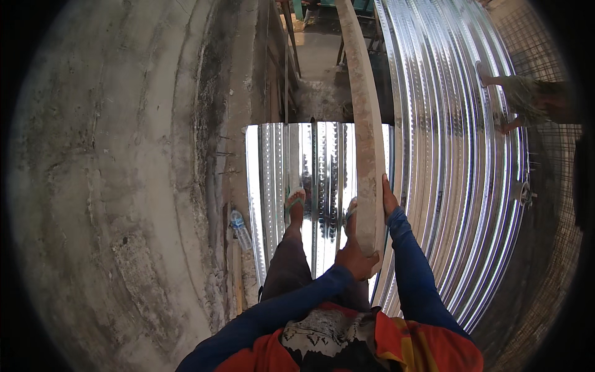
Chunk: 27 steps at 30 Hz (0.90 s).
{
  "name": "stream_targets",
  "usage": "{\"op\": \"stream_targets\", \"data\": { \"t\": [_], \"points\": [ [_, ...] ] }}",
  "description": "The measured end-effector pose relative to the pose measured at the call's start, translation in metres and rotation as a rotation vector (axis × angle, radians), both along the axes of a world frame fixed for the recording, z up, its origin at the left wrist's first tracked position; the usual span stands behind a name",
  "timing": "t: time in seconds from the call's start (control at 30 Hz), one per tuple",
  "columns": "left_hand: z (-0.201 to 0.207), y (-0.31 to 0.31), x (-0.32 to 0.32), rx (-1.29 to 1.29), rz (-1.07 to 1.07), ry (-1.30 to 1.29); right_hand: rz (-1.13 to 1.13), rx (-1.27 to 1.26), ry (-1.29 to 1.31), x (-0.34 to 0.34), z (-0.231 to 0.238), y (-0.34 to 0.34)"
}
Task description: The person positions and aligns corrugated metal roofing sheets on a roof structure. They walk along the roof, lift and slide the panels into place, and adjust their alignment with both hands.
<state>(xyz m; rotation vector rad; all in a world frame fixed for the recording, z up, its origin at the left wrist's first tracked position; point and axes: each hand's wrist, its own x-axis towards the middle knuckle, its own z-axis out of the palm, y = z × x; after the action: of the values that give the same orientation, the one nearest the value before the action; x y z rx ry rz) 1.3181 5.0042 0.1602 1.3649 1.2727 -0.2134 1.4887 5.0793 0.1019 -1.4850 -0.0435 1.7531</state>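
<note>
A long wooden plank (365,124) stretches from just in front of my body away toward the top of the view. My left hand (358,260) is closed around its near end. Farther along, my right hand (390,199) grips the plank's right side, with part of the fingers hidden behind the wood. The plank passes over a shiny ribbed metal decking sheet (273,180), on which my sandalled feet stand.
More ribbed metal sheets (434,155) spread to the right, where another person's legs (527,99) stand. A rough concrete wall (142,155) fills the left. A plastic water bottle (240,229) lies beside it. Past the decking's far edge is an opening to a lower floor (316,56). Wire mesh (558,173) borders the right.
</note>
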Motion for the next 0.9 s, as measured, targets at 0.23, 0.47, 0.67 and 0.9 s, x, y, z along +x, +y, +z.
{"op": "stream_targets", "data": {
  "t": [0.23,0.47,0.67,0.9],
  "points": [
    [0.023,-0.035,0.049,0.117,-0.015,-0.255,-0.074,0.114,0.24,0.06,0.001,-0.04],
    [0.017,0.0,0.027,-0.217,0.149,-0.4,-0.015,0.291,0.51,0.056,-0.031,-0.098],
    [-0.073,0.106,0.086,-0.441,0.597,-0.457,-0.001,0.219,0.332,0.063,-0.039,-0.157],
    [-0.08,0.187,0.142,-0.591,0.663,-0.542,0.014,-0.062,0.1,0.054,-0.023,-0.225]
  ]
}}
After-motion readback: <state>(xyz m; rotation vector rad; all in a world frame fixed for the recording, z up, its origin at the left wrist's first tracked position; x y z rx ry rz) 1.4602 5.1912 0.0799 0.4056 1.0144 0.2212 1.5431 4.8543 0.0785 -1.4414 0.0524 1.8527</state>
